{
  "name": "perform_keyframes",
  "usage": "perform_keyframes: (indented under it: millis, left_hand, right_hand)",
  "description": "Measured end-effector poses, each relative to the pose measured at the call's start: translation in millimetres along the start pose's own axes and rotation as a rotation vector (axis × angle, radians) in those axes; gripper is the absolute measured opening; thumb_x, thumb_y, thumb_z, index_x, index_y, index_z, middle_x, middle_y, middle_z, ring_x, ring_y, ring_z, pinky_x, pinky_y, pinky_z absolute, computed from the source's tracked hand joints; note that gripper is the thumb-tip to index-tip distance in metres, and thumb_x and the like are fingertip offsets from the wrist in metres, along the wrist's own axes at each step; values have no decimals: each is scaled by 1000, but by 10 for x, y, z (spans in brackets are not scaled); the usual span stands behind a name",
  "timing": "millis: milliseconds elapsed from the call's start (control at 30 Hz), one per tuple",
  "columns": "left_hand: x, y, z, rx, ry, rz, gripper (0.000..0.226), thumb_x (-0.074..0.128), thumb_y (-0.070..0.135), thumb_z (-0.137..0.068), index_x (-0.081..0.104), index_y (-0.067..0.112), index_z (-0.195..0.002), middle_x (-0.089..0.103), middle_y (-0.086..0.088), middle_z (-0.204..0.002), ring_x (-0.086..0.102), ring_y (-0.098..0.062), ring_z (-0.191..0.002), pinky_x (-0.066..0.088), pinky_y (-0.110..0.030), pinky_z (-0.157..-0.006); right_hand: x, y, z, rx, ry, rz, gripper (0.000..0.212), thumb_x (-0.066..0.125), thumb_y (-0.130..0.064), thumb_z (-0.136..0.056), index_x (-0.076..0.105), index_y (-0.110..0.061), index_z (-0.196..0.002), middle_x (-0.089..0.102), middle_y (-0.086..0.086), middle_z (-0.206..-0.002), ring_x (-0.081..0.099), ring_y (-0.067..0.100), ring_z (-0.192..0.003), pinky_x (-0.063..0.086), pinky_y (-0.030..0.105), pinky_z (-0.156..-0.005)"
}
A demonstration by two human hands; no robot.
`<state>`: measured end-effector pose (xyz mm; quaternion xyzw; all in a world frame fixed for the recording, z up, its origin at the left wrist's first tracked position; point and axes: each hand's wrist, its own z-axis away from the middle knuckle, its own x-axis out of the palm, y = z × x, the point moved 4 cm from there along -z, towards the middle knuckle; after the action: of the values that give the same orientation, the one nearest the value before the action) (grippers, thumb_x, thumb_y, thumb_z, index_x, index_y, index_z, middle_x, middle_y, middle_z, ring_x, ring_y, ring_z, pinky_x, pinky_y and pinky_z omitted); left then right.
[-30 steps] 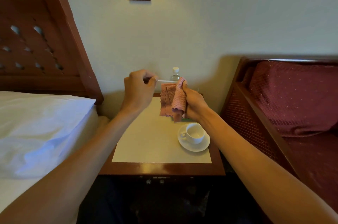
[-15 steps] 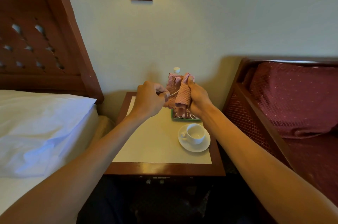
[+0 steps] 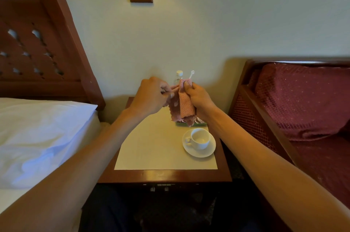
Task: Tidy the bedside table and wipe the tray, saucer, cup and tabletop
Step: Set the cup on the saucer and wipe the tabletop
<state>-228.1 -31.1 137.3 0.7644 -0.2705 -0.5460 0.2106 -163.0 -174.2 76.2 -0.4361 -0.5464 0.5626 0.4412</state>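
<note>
The right hand (image 3: 198,97) grips the limp cloth (image 3: 184,103) around a thin, probably light and slippery spoon (image 3: 191,74). The left hand (image 3: 151,95) pinches the cloth's other fold. The spoon's stem looks the safest place to hold.

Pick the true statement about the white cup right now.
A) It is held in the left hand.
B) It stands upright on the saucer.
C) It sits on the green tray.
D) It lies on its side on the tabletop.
B: the cup stands upright on the saucer, which rests on the tabletop in front of the green tray.
</note>
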Motion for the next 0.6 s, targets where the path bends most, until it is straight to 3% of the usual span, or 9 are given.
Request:
perform_keyframes:
  millis: [67, 133, 200, 267, 333, 433, 500, 533, 600]
  left_hand:
    - [-107, 19, -37, 16, 86, -18, 17, 70, 18, -87, 70, 22, -71, 73, -1, -68, 71, -14, -65, 59, -31, -69]
    - [-171, 76, -88, 46, 174, 13, 9, 68, 23, -90, 72, 23, -82, 73, 1, -79, 70, -16, -78, 57, -32, -76]
    - [-147, 89, -167, 47, 141, 19, 13, 65, 24, -93, 74, 20, -102, 73, 0, -96, 66, -16, -91, 51, -28, -83]
    - [-61, 30, -230, 2, 15, 6, 19, 63, 27, -95, 73, 19, -109, 71, 0, -99, 63, -15, -93, 45, -23, -81]
    - [33, -33, -222, -61, -89, 51, 10, 67, 24, -94, 75, 19, -95, 70, 2, -84, 62, -12, -78, 44, -20, -70]
    - [101, -129, -199, -100, -101, 103, 13, 71, 16, -91, 75, 15, -78, 66, 6, -67, 61, -8, -64, 45, -14, -54]
    - [69, -213, -222, -114, 13, 177, 22, 68, 12, -90, 73, 20, -71, 68, 4, -70, 63, -15, -71, 55, -26, -65]
    - [49, -261, -230, -132, 76, 230, 24, 66, 11, -90, 72, 22, -70, 68, 2, -71, 62, -17, -73, 56, -33, -71]
    - [38, -302, -222, -142, 102, 234, 25, 62, 11, -93, 71, 20, -71, 66, -2, -71, 59, -17, -71, 53, -33, -68]
  right_hand:
    - [-39, -36, 18, -67, -51, 199, 42, 43, -36, -105, 64, 0, -103, 73, 23, -93, 70, 35, -78, 58, 48, -76]
    - [-21, -56, 67, -132, -137, 346, 38, 45, -32, -105, 64, -1, -96, 75, 19, -88, 71, 29, -74, 59, 42, -76]
    - [1, -57, 89, -189, -193, 524, 35, 48, -30, -104, 66, -1, -96, 75, 15, -91, 69, 23, -81, 53, 35, -81]
    - [9, -73, 107, -211, -217, 664, 31, 52, -33, -102, 68, -7, -100, 73, 11, -96, 65, 25, -89, 50, 38, -84]
    - [1, -78, 127, -224, -268, 785, 27, 52, -35, -101, 68, -13, -101, 72, 6, -98, 64, 25, -93, 49, 42, -87]
    - [-63, -69, 180, -229, -328, 864, 26, 52, -31, -102, 68, -11, -106, 71, 6, -102, 62, 23, -95, 47, 39, -86]
    - [-113, -72, 204, -231, -349, 893, 26, 51, -29, -103, 69, -11, -106, 71, 6, -102, 62, 21, -94, 48, 36, -87]
    - [-154, -70, 217, -223, -350, 900, 23, 51, -28, -103, 69, -14, -101, 71, 3, -97, 62, 17, -89, 49, 28, -83]
    - [-222, -79, 242, -216, -346, 923, 22, 51, -25, -103, 64, -24, -86, 63, -9, -79, 55, 7, -74, 39, 9, -65]
